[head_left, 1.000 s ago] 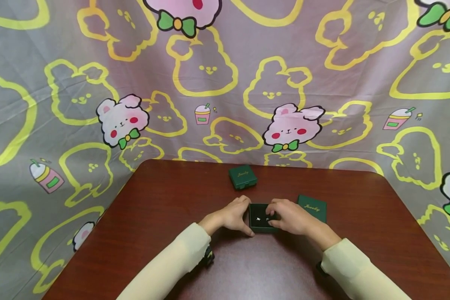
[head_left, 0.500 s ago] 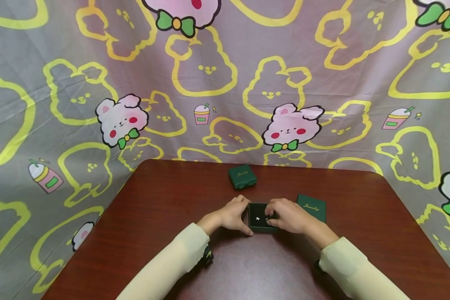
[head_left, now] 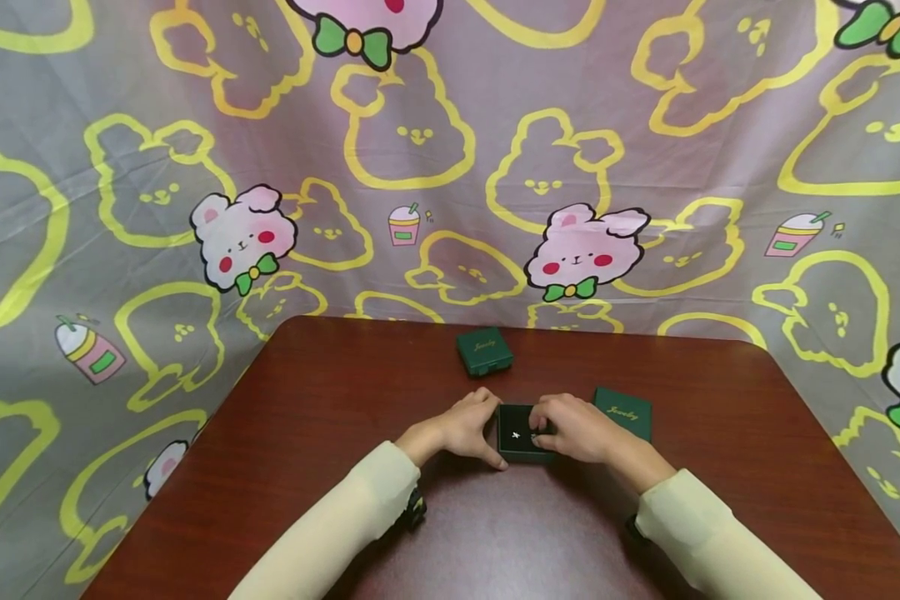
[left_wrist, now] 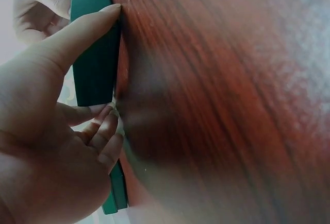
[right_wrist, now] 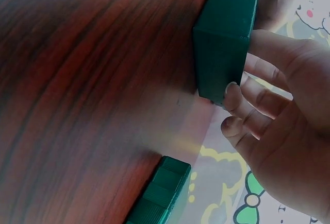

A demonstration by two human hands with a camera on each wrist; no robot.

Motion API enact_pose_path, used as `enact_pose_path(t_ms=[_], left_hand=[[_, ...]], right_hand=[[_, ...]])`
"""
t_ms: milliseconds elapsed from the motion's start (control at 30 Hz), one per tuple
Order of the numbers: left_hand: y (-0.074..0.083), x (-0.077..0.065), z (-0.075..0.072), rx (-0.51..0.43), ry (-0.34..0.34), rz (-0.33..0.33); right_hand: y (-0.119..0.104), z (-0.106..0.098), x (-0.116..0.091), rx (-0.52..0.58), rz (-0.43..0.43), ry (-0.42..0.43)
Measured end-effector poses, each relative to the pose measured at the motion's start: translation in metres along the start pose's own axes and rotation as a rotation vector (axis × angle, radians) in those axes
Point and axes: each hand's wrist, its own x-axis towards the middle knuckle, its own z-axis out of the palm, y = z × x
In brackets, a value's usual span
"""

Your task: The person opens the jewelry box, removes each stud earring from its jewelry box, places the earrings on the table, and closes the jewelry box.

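Note:
A dark green jewelry box lies lidless on the table, its black lining facing up. My left hand grips its left side, thumb at the near corner and fingers round the far one; the left wrist view shows the thumb along the green wall. One small silver earring sits on the lining. My right hand reaches in from the right, thumb and forefinger pinching a second silver earring, mostly covered by the fingertips. In the right wrist view, the other fingers of this hand curl beside the box.
A green lid with gold lettering lies behind my right hand. Farther back stands a closed green jewelry box. The brown table ends at a patterned cloth hanging behind it.
My right thumb and forefinger have drawn together at the right-hand earring, which shows less than before. The left hand and the box have stayed in place.

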Motion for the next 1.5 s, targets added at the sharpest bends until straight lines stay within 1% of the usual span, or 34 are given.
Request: enact_pose_path(t_ms=[167,400,667,1000,1133,1333,1500], left_hand=[[0.001,0.0,0.0,0.014,0.004,0.004],[0.001,-0.001,0.0,0.005,0.003,-0.002],[0.001,0.0,-0.001,0.023,-0.009,-0.001],[0.002,0.002,-0.002,0.033,-0.018,0.005],[0.003,0.002,-0.003,0.044,-0.026,0.004],[0.003,0.002,-0.002,0.048,-0.026,0.006],[0.002,0.002,-0.002,0.045,-0.029,-0.002]], right_hand=[[0.0,0.0,0.001,0.009,-0.004,-0.012],[-0.001,0.0,0.003,0.067,0.01,-0.039],[0.0,0.002,0.004,0.096,0.012,-0.036],[-0.008,-0.002,0.007,0.091,0.114,-0.056],[-0.01,-0.003,0.008,0.104,0.129,-0.071],[-0.012,-0.003,0.009,0.103,0.146,-0.072],[-0.011,-0.003,0.01,0.102,0.156,-0.072]])
